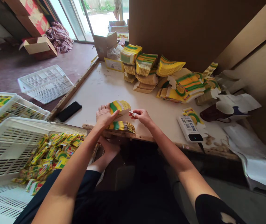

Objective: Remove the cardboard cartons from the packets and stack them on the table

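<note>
At the near edge of the table, my left hand (105, 115) grips a fanned stack of flat yellow-and-green cartons (121, 106), its thumb laid across the front. A second fanned row of cartons (123, 126) lies just below it, along the wooden edge strip. My right hand (142, 117) is closed in a pinch to the right of the stack. Between its fingertips is a small white piece (131, 113), too small to identify. Its tip is close to the stack's right end; whether they touch is unclear.
Bundles of flat cartons (147, 63) are piled at the back. A phone (69, 111) lies left; a power bank (190, 129) and dark mug (213, 111) stand right. A white crate (9, 143) of filled yellow packs (53, 152) sits beside my left leg.
</note>
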Demonstrator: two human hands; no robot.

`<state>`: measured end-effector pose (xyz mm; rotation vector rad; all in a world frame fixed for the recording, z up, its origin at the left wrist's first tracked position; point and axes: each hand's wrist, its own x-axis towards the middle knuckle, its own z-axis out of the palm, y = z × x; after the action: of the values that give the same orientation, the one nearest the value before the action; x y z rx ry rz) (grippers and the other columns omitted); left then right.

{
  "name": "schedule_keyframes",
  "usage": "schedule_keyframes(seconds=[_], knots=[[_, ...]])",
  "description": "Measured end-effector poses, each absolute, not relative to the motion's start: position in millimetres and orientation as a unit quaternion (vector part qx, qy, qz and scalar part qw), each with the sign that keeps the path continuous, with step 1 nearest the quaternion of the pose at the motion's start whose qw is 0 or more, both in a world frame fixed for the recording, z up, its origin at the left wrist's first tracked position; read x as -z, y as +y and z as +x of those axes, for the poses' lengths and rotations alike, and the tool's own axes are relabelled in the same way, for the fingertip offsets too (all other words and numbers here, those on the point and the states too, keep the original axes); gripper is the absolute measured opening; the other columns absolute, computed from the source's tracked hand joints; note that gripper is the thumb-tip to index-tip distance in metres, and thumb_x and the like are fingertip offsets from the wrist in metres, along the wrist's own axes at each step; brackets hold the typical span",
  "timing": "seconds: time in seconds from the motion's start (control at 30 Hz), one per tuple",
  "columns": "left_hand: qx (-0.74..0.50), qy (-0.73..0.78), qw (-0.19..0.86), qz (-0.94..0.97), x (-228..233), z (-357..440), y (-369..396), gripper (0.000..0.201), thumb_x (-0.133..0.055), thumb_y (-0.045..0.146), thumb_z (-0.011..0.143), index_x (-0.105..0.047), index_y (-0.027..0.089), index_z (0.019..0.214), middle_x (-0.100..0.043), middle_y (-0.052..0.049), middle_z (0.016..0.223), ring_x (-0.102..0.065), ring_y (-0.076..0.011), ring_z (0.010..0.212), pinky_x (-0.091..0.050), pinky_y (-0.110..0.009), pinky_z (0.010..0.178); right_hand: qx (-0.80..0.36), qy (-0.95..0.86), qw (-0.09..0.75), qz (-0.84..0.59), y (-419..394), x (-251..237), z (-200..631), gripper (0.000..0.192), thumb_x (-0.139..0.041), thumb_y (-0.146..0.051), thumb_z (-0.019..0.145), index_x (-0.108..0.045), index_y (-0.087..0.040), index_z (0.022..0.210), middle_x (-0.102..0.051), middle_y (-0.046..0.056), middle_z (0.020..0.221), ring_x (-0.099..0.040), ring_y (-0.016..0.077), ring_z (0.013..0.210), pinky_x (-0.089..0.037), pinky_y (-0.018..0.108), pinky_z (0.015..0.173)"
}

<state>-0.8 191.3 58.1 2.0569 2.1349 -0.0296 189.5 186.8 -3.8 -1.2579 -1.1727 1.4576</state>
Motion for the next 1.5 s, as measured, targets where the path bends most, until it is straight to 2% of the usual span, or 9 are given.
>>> schedule_keyframes(seconds=[0.27,0.5,0.87,0.97,1.1,1.2,1.3,1.5], knots=[[0.01,0.717,0.095,0.69,-58,-1,191,0.07,-0.037,0.055,0.087,-0.035,0.012,0.142,-0.05,-0.02,0.135,-0.045,-0.0353,0.125,-0.039,-0.043,0.099,-0.61,-0.438,0.429,-0.503,185,6,191,0.034,-0.075,-0.048,0.064,-0.071,-0.016,0.074,-0.074,0.005,0.073,-0.064,0.0111,0.062,-0.051,0.024,0.065],[0.011,0.717,0.092,0.69,-59,-1,191,0.07,-0.038,0.054,0.087,-0.035,0.011,0.142,-0.05,-0.021,0.135,-0.044,-0.0354,0.125,-0.039,-0.043,0.099,-0.616,-0.42,0.433,-0.507,185,9,191,0.04,-0.075,-0.056,0.064,-0.068,-0.017,0.069,-0.07,0.003,0.066,-0.063,0.0109,0.058,-0.051,0.024,0.063],[0.008,0.713,0.096,0.694,-57,-3,193,0.072,-0.04,0.057,0.086,-0.036,0.012,0.142,-0.051,-0.021,0.133,-0.046,-0.0361,0.125,-0.039,-0.043,0.098,-0.56,-0.469,0.456,-0.508,187,14,193,0.05,-0.059,-0.066,0.074,-0.068,-0.017,0.081,-0.07,0.005,0.071,-0.062,0.0115,0.057,-0.051,0.024,0.057],[0.008,0.712,0.087,0.697,-55,-4,194,0.073,-0.042,0.058,0.085,-0.036,0.013,0.141,-0.052,-0.021,0.132,-0.046,-0.0362,0.124,-0.04,-0.042,0.097,-0.509,-0.508,0.46,-0.52,189,19,191,0.041,-0.057,-0.057,0.078,-0.066,-0.018,0.083,-0.07,0.004,0.072,-0.062,0.012,0.058,-0.051,0.025,0.057],[0.014,0.716,0.078,0.694,-53,-4,195,0.068,-0.041,0.056,0.086,-0.039,0.014,0.139,-0.053,-0.021,0.131,-0.048,-0.0363,0.122,-0.041,-0.042,0.095,-0.411,-0.577,0.46,-0.535,191,20,186,0.023,-0.06,-0.034,0.079,-0.063,-0.02,0.097,-0.071,0.003,0.081,-0.066,0.0149,0.069,-0.053,0.028,0.065],[0.012,0.717,0.081,0.693,-54,-3,194,0.071,-0.042,0.057,0.086,-0.037,0.013,0.141,-0.052,-0.021,0.131,-0.047,-0.0363,0.123,-0.041,-0.042,0.096,-0.339,-0.641,0.441,-0.528,192,13,181,0.03,-0.061,-0.018,0.078,-0.061,-0.023,0.107,-0.071,0.004,0.099,-0.066,0.018,0.089,-0.054,0.031,0.077],[0.012,0.719,0.082,0.69,-55,-2,193,0.074,-0.044,0.058,0.085,-0.036,0.012,0.142,-0.051,-0.021,0.132,-0.046,-0.0368,0.124,-0.04,-0.043,0.098,-0.278,-0.701,0.401,-0.52,194,5,176,0.035,-0.059,-0.008,0.076,-0.062,-0.023,0.107,-0.069,0.005,0.112,-0.062,0.0206,0.104,-0.05,0.034,0.089],[0.011,0.719,0.093,0.689,-58,-2,192,0.073,-0.042,0.055,0.085,-0.034,0.012,0.143,-0.051,-0.021,0.132,-0.046,-0.036,0.124,-0.04,-0.042,0.098,-0.179,-0.764,0.316,-0.533,196,0,167,0.024,-0.051,-0.008,0.086,-0.064,-0.02,0.101,-0.07,0.009,0.104,-0.061,0.0218,0.098,-0.046,0.034,0.092]])
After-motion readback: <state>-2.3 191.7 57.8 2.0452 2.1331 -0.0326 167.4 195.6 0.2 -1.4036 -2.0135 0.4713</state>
